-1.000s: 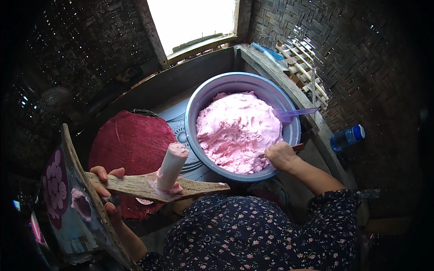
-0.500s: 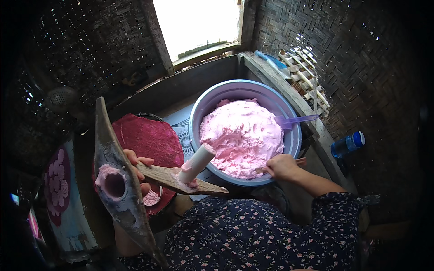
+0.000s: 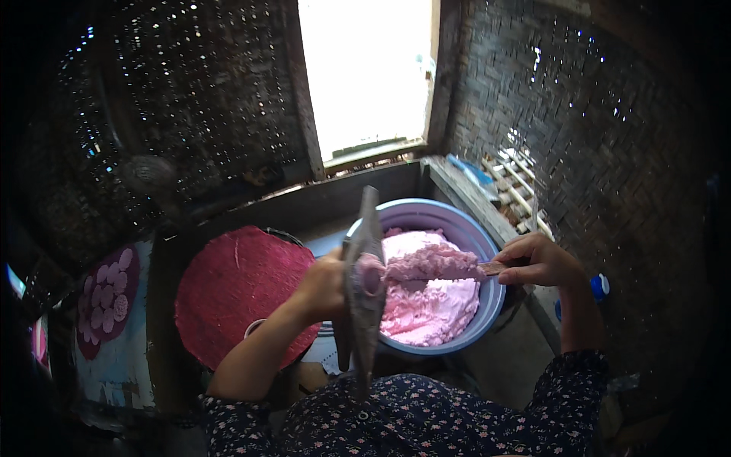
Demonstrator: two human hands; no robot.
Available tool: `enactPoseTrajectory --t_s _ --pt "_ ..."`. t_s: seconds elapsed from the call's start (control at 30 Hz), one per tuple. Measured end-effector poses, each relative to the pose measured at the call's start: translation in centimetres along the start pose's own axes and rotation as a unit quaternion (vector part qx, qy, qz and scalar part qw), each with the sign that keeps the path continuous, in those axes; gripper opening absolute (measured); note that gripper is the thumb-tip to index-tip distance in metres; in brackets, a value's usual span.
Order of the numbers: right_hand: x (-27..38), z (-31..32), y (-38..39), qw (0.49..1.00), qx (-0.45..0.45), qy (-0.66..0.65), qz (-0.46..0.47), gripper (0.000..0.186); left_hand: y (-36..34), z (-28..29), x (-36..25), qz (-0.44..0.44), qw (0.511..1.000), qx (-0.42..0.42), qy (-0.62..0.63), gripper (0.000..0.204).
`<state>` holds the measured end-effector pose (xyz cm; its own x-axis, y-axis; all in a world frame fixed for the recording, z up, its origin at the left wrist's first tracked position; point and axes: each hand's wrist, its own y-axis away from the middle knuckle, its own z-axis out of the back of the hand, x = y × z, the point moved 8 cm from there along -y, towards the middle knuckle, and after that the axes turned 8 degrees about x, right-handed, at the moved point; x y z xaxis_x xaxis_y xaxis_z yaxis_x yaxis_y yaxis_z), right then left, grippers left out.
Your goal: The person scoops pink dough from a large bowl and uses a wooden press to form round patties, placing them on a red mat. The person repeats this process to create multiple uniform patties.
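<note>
- Since the earlier frame, the right hand [image 3: 542, 263] has risen from the basin's near rim, bringing a loaded wooden spatula [image 3: 494, 268] up over the middle of the basin; the left hand [image 3: 326, 283] has swung the wooden press plate [image 3: 364, 308] rightward, so that it now stands at the basin's left side.
- Gripped between thumb and fingers, the spatula's bare end stays closed in the right hand, near the basin's right rim; its blade is mostly hidden under a long, rough ridge of pink dough [image 3: 435, 263].
- Closed around the press just behind the plate, the left hand has its fingertips out of sight, the upright wood covering them.
- Key relation: the ridge lies left of the right hand and right of the left hand, its long axis running nearly level across the view, while the plate's long axis runs nearly upright, roughly square to it.
- At the ridge's left end sits the plate's pink-smeared opening [image 3: 371, 274], nearer the left hand than the right; with the plate almost edge-on, I cannot tell whether dough and opening touch or only overlap in view.
- Below, the blue-purple plastic basin [image 3: 492, 320] holds the main pink mass [image 3: 426, 326].
- Left of it lies a round crimson mat [image 3: 236, 297], partly behind the left forearm.
</note>
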<state>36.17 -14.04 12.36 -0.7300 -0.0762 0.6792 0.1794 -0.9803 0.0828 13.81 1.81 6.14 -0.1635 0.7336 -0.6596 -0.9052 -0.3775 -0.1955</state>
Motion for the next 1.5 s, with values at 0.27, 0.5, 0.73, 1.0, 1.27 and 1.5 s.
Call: enactPoseTrajectory --t_s 0.27,0.5,0.73,1.0,1.27,1.5 --pt "9.3 1.7 -3.0 0.909 -0.078 0.396 0.104 0.022 -1.2 -1.4 -1.9 -0.052 0.999 0.014 -0.009 0.043" --pt "14.0 -9.2 -3.4 0.532 -0.227 0.759 0.298 0.019 -2.1 -1.7 0.2 -0.075 0.992 -0.046 -0.089 0.056" --pt "13.2 -1.8 -1.4 0.76 -0.257 0.559 0.208 0.012 -1.8 -0.6 6.0 0.009 0.998 -0.062 0.008 0.046" --pt "12.0 0.9 -2.1 0.846 -0.171 0.488 0.127 0.021 -2.4 -1.2 4.0 -0.036 0.995 -0.075 -0.056 0.044" --pt "11.8 -2.7 -6.3 0.828 -0.064 0.551 0.084 0.018 -2.2 -1.8 0.4 -0.05 0.978 -0.1 -0.176 0.043" --pt "13.4 -8.5 -4.7 0.631 -0.244 0.666 0.315 0.014 -2.0 -2.4 4.4 -0.042 0.995 -0.065 -0.061 0.051"
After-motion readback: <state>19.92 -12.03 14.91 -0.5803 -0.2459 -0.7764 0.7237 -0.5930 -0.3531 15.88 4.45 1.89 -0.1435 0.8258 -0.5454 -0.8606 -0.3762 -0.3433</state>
